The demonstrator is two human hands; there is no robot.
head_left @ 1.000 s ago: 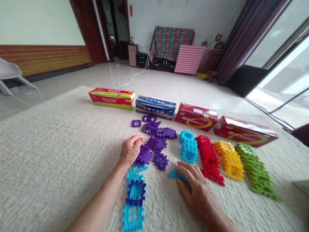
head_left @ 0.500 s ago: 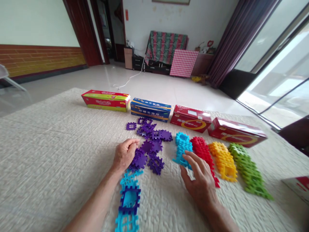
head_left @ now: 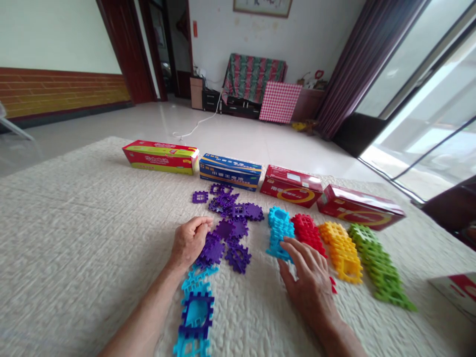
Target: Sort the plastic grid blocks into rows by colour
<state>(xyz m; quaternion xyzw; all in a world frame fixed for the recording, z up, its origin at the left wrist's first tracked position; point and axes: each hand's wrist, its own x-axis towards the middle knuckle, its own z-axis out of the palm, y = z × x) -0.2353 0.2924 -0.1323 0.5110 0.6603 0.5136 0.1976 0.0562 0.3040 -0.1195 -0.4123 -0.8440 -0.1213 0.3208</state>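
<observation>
My left hand point(head_left: 189, 241) is curled closed beside a loose pile of purple interlocking plastic tiles point(head_left: 213, 249); what its fingers hold, if anything, is hidden. My right hand point(head_left: 307, 267) has its fingers apart, with the fingertips at the near end of a row of light-blue tiles point(head_left: 280, 228). It covers part of a row of red tiles point(head_left: 308, 233). Between my forearms runs a column of light-blue tiles point(head_left: 196, 281) with a dark purple square tile point(head_left: 197, 312) on it.
Rows of yellow tiles point(head_left: 340, 250) and green tiles point(head_left: 381, 265) lie to the right. Behind stand a red-and-green box point(head_left: 159, 157), a blue box point(head_left: 229, 172) and two dark red boxes point(head_left: 292, 186). A further box point(head_left: 455, 292) sits at the right edge. Everything rests on a quilted cream cover point(head_left: 92, 223).
The view has tilted up and shifted slightly. Both hands keep nearly the same places and poses; the tiles show no clear movement.
</observation>
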